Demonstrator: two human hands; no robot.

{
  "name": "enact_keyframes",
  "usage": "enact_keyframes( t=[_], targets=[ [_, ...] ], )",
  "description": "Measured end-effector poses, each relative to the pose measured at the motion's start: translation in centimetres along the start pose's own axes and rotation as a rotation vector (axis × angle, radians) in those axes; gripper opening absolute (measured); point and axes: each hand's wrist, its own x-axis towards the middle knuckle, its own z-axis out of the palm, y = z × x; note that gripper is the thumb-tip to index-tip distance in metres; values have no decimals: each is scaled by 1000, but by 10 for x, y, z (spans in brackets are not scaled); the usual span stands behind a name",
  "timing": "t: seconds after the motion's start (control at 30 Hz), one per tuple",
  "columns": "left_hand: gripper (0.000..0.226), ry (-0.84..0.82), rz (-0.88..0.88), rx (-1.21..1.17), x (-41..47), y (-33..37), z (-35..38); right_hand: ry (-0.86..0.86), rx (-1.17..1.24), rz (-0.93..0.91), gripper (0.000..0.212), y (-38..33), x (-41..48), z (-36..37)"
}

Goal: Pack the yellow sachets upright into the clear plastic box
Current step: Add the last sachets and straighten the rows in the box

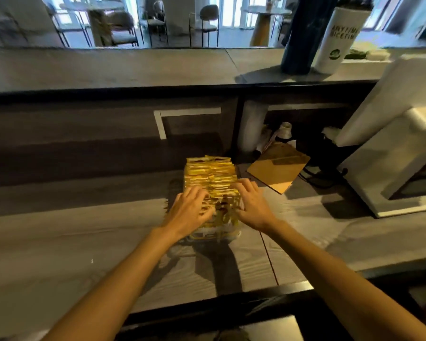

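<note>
Forearms are reaching in from the bottom edge, bare, converging over a grey wood-grain counter (59,242). Both hands are resting on the near end of a packed row of yellow sachets (210,174) that is standing upright in the clear plastic box (228,233), which is sitting on the counter straight ahead. The left hand (188,209) is lying on the left side of the row with its fingers spread and curled down among the sachet tops; the right hand (252,205) is doing the same on the right side, fingertips pressing into the packets. Whether either hand is actually pinching a sachet I cannot tell, since the picture is blurring there. The nearest sachets, between the two hands, are looking loose and tilted, while those farther back are standing in tight, even ranks up to the box's far end.

Just beyond and to the right of the box, a brown board (278,168) is lying propped at an angle. Farther right, a big white machine (391,153) is occupying the counter's edge. Above, on the raised ledge, a dark blue cylinder (303,33) and a white printed cup (337,38) are standing side by side. Chairs and tables are showing past the ledge.
</note>
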Motion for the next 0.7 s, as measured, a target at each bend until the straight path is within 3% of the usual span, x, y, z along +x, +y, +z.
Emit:
enact_keyframes(
  t=[0.13, 0.27, 0.37, 0.47, 0.7],
  targets=[
    [52, -205, -69, 32, -3, 4, -3, -162, -87, -27, 52, -8, 2, 1],
    [52, -164, -117, 4, 2, 6, 1, -146, -201, -34, 48, -8, 11, 6],
    [53, -151, -104, 61, 10, 4, 1, -235, -294, -44, 51, -5, 15, 5],
    [50, -231, -56, 179, 16, 1, 2, -308, -269, -1, 49, -4, 17, 6],
    [46, -316, -117, 132, 26, -6, 3, -403, -132, 48, 50, -1, 22, 4]
  ],
)
